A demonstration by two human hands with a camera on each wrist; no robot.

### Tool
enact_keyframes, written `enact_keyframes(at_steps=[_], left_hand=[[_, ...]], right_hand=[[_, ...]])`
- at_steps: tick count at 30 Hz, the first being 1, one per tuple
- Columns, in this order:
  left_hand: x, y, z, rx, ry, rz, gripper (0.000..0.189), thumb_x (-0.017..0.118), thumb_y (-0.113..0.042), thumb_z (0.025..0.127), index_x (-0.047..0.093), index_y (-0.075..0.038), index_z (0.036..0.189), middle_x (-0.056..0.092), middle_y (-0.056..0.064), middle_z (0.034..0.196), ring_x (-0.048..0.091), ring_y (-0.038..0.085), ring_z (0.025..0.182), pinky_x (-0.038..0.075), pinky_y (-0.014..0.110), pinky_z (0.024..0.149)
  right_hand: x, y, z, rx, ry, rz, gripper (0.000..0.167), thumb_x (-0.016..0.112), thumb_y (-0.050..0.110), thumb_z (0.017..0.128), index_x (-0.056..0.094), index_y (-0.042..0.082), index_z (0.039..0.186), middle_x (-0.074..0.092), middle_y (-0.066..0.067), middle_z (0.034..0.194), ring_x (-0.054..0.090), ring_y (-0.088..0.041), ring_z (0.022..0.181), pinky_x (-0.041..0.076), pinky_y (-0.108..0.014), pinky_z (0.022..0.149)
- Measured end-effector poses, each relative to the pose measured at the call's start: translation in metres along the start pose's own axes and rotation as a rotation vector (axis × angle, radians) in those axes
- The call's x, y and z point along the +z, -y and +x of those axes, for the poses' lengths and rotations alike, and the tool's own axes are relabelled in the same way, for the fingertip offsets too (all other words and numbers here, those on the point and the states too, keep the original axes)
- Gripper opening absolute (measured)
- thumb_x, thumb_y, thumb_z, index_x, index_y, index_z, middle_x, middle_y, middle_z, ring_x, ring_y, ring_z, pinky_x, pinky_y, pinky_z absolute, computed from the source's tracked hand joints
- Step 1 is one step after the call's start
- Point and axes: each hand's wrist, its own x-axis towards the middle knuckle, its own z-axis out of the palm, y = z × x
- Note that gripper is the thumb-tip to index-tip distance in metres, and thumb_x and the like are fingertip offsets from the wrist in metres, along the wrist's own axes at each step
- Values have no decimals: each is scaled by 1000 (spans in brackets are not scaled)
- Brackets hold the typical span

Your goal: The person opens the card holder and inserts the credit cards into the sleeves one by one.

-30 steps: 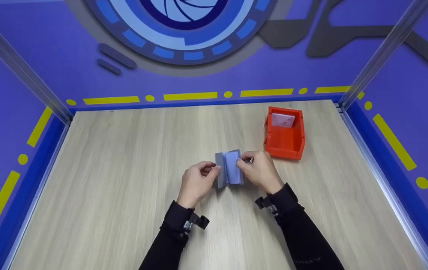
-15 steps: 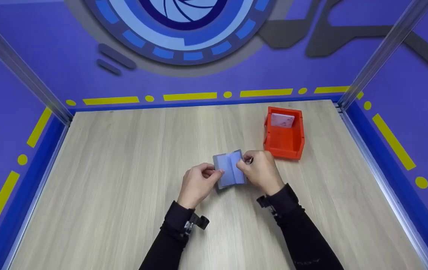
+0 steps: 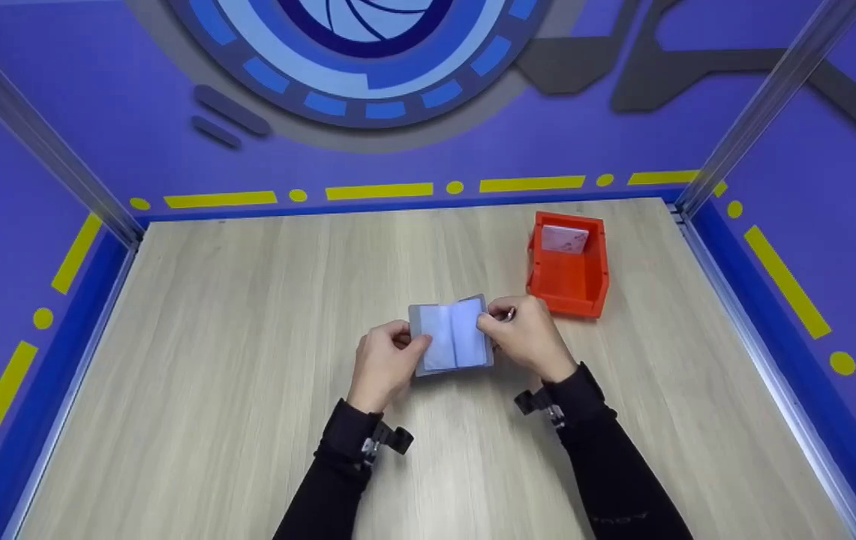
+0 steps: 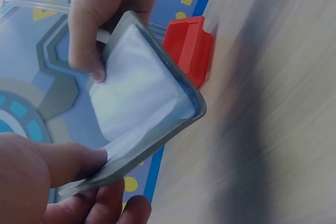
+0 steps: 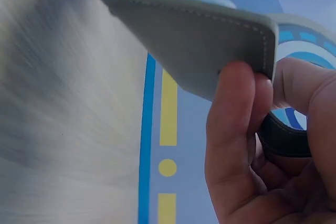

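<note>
A grey card holder [image 3: 451, 337] with a stitched cover and clear plastic sleeves is spread open over the table. My left hand [image 3: 388, 361] pinches its left edge, thumb on the sleeves and fingers behind, as the left wrist view shows. At the opposite edge, my right hand [image 3: 529, 337] pinches the cover, its thumb on the inner side. The right wrist view shows the cover's outer face [image 5: 205, 40] and a short dark strap [image 5: 286, 137] by the curled fingers. The sleeves [image 4: 139, 82] look pale and translucent.
A red bin [image 3: 569, 306] stands beyond my right hand, with a pinkish card [image 3: 565, 239] leaning at its back wall. The wooden table [image 3: 247, 315] is bordered by blue panels [image 3: 397, 169] and metal rails [image 3: 780, 390].
The card holder has opened wider, from partly folded to nearly flat, and more of its sleeves show. My left hand has moved a little left with its edge; the right hand keeps its hold.
</note>
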Motion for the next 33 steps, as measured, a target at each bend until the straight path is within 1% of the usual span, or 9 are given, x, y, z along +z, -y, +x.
enact_keyframes(at_steps=[2, 5, 11, 14, 16, 20, 23, 27, 33], left_hand=[[-3, 1, 1, -6, -4, -1, 14, 81, -25, 96, 81, -13, 90, 74, 2, 86, 65, 16, 79, 52, 33, 75], [-7, 5, 4, -22, 5, 9, 13, 83, -23, 96, 82, -11, 90, 74, 2, 86, 65, 17, 79, 52, 33, 76], [-7, 17, 10, -79, 20, 84, 13, 85, -22, 95, 85, -10, 100, 77, 2, 90, 69, 17, 83, 54, 33, 79], [-6, 22, 11, -93, 25, 128, 16, 85, -21, 94, 85, -10, 105, 78, 1, 91, 70, 16, 84, 54, 33, 79], [-4, 24, 12, -90, 26, 154, 17, 85, -21, 94, 85, -10, 107, 79, 0, 89, 70, 16, 81, 54, 33, 78], [-1, 30, 13, -57, 16, 200, 16, 84, -19, 93, 84, -10, 106, 78, -1, 86, 69, 15, 77, 53, 33, 75], [0, 34, 13, -31, -1, 235, 14, 83, -19, 92, 84, -10, 104, 76, -1, 85, 66, 15, 77, 51, 34, 74], [0, 39, 13, -17, -17, 269, 11, 83, -18, 91, 83, -11, 99, 74, -1, 84, 64, 16, 76, 49, 34, 74], [4, 42, 13, -24, -36, 310, 8, 84, -18, 90, 82, -12, 93, 73, -2, 81, 63, 16, 73, 48, 33, 70]], right_hand=[[-1, -3, 1, 30, 24, 0, 20, 71, 16, 94, 75, 17, 75, 60, 3, 66, 57, -17, 58, 46, -28, 54], [0, -10, 4, 58, 59, -24, 24, 69, 16, 94, 69, 17, 70, 55, 4, 62, 53, -16, 56, 42, -28, 52], [10, -24, 8, 116, 123, -80, 29, 68, 17, 92, 61, 19, 64, 51, 7, 56, 54, -13, 50, 42, -28, 49], [14, -31, 9, 118, 134, -131, 29, 68, 18, 90, 60, 19, 63, 47, 8, 56, 51, -12, 54, 39, -27, 52], [16, -35, 10, 103, 128, -164, 29, 69, 17, 90, 59, 19, 63, 45, 8, 57, 49, -13, 59, 36, -28, 56], [18, -41, 11, 87, 122, -214, 31, 69, 16, 90, 55, 18, 62, 40, 8, 63, 45, -15, 66, 32, -29, 63], [19, -44, 12, 97, 131, -236, 28, 69, 16, 90, 57, 18, 65, 41, 7, 65, 45, -16, 68, 33, -30, 64], [19, -46, 12, 104, 131, -278, 21, 70, 18, 90, 65, 16, 70, 44, 5, 68, 47, -18, 72, 34, -32, 66], [23, -47, 11, 101, 102, -382, 22, 77, 25, 91, 68, 15, 74, 51, 2, 71, 51, -21, 73, 36, -34, 68]])
